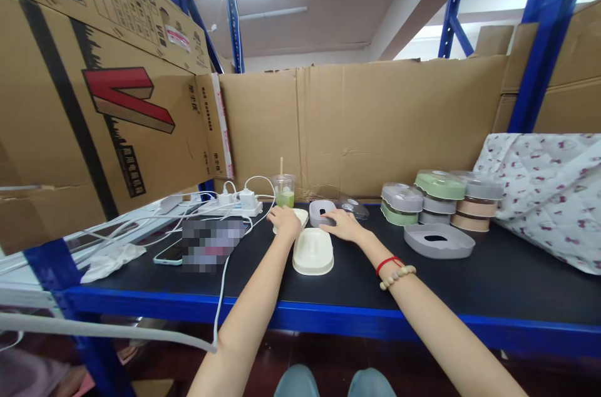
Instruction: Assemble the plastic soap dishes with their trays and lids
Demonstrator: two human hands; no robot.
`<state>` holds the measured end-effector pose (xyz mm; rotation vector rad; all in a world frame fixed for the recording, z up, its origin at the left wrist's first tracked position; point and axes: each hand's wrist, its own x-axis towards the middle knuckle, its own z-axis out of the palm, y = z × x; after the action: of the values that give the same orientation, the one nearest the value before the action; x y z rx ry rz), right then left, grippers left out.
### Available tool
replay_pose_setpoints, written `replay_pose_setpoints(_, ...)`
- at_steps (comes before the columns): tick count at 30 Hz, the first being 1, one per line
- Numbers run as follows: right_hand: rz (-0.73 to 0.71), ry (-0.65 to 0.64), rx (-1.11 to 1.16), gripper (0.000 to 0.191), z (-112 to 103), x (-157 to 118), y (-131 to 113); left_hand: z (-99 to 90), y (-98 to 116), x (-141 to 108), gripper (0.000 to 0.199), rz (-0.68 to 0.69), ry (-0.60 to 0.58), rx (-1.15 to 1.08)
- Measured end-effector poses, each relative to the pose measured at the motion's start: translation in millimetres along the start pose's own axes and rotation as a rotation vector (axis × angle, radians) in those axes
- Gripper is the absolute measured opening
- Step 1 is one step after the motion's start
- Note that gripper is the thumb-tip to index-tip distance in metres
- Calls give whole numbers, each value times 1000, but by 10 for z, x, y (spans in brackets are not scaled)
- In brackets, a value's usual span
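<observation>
My left hand (284, 220) is at a cream plastic piece (302, 215), its fingers bent over the left side; the fingertips are partly hidden. My right hand (347, 225) reaches in from the right with its fingers stretched out. Its fingertips are at the near right edge of a pale lilac plastic shell (320, 211) that has a dark opening. Between my forearms a shallow cream plastic tray (313, 252) lies on the black tabletop, touched by neither hand. A clear plastic lid (354, 208) lies behind my right hand.
A cup with green drink and a straw (285, 190) stands behind my left hand. On the left are a phone (169, 253), white cables and a power strip (235, 204). Rightward stand stacked lidded boxes (439, 187), a grey shell (439, 247) and a patterned cloth (549, 190).
</observation>
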<state>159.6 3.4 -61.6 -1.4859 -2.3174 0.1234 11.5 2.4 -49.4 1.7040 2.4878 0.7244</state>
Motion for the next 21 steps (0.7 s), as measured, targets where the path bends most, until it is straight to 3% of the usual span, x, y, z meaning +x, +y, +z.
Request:
replay_pose_setpoints(5,18,91,-36,24,-16,0,106,-39,-58,79,35,-89,-70,-130)
replay_pose_setpoints(13,-19,166,-124,31,62,49,219,-91,-31,7,53,-69,43,-237)
replay_pose_setpoints(18,-59,203,-129,24,41,81,199,-135,-7,32,51,5,64,-461)
replay_pose_setpoints(21,-62,217,-122,21,-2,69,158,-134,19,73,48,-17,110,-629)
